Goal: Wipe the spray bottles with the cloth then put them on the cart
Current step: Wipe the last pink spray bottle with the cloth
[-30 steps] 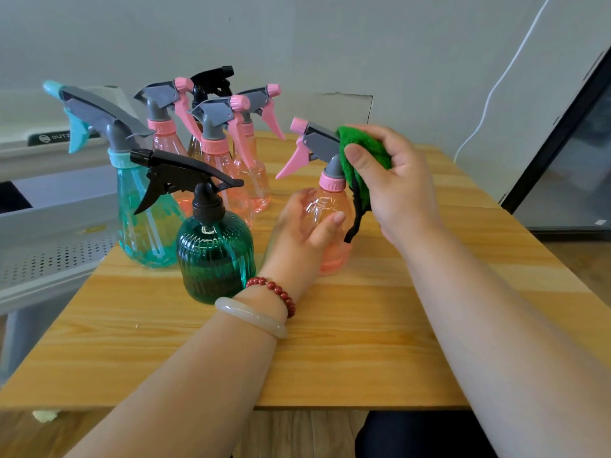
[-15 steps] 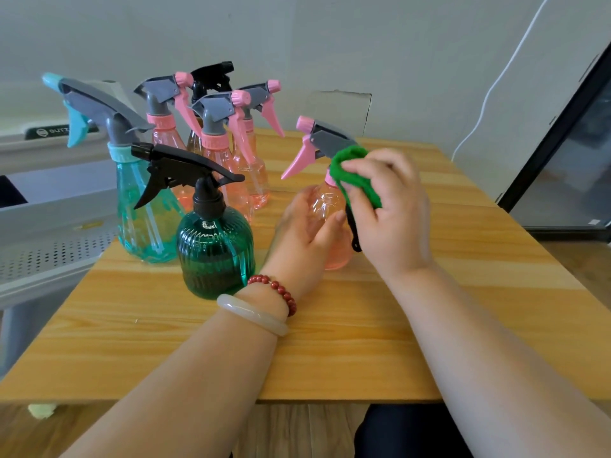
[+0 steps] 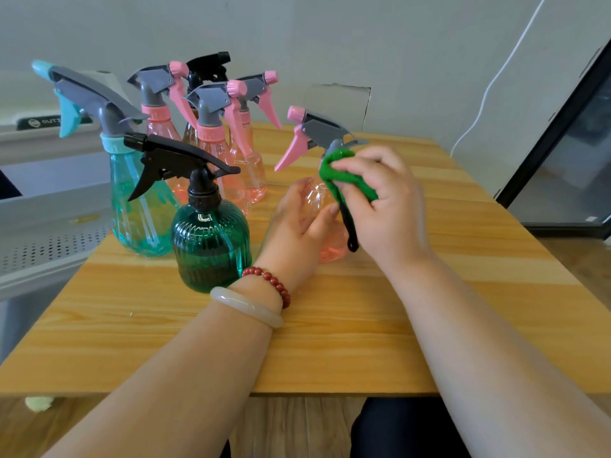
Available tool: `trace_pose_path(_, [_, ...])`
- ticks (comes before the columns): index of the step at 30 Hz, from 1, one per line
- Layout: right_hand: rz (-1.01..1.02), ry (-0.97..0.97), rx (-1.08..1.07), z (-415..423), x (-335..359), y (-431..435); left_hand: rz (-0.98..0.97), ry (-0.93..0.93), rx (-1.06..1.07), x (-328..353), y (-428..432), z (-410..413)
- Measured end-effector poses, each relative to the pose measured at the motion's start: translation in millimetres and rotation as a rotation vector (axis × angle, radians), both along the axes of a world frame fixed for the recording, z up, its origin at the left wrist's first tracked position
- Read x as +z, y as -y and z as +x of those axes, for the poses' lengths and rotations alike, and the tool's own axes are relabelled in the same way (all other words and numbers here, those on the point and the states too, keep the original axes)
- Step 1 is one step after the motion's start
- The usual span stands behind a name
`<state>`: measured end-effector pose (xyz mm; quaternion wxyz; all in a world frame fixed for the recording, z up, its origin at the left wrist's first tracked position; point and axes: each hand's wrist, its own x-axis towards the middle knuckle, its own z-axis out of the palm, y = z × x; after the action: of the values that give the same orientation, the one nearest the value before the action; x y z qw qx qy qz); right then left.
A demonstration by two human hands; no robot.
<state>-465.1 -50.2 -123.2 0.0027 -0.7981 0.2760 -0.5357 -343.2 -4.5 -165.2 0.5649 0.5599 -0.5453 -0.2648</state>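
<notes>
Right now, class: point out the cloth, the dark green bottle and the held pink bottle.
cloth (image 3: 325, 170): head view, folded left edge.
dark green bottle (image 3: 211, 246): head view, ribbed body.
held pink bottle (image 3: 315, 198): head view, clear body.

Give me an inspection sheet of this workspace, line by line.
Surface: wooden table, light grain.
Job's things: pink spray bottle upright, green cloth against its neck; six more bottles grouped left and behind; white perforated shelf at left, possibly the cart.
Clutter: pale scrap on the floor below the table's left corner.
Grippers: left hand holds the pink bottle's body; right hand grips the cloth.
Cables: white cable running up the wall.
Surroundings: black-framed glass panel at right.
</notes>
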Motion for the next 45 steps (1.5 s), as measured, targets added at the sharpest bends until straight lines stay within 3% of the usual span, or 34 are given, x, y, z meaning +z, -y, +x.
trace_pose_path(5, [0.178, 0.002, 0.027, -16, -10, -4, 0.014, -0.044, -0.039, 4, -4, 1])
trace_pose_path(10, [0.096, 0.187, -0.020, -7, 6, -3, 0.037, -0.026, -0.034, 6, -6, -1])
trace_pose_path(14, [0.136, 0.111, 0.014, 2, -8, -3, 0.018, -0.035, -0.043, 6, -5, 2])
trace_pose_path(18, [0.370, 0.124, 0.093, -15, -11, -4, 0.030, -0.054, -0.056, 5, -6, 3])
trace_pose_path(21, [0.541, 0.350, 0.090, -21, -9, -4, 0.035, -0.082, -0.022, 3, -6, 0])
trace_pose_path(27, [0.592, 0.317, 0.119, -11, -15, -12, 0.020, 0.026, 0.089, 4, -6, 2])
trace_pose_path(30, [0.603, 0.318, 0.135, -13, -17, -13, 0.035, -0.060, 0.064, 5, -7, 1])
trace_pose_path(34, [0.680, 0.404, 0.262, -17, -13, -17, 0.029, 0.016, 0.061, 5, -7, -1])
trace_pose_path(38, [0.633, 0.461, 0.207, -16, -11, -16, 0.016, 0.042, 0.160, 6, -9, 1])
trace_pose_path(42, [0.525, 0.452, 0.147, -12, 0, -14, -0.016, -0.082, 0.098, 4, -9, 0])
trace_pose_path(45, [0.408, 0.460, 0.163, -7, 17, -12, -0.032, -0.070, 0.076, 2, -7, 0])
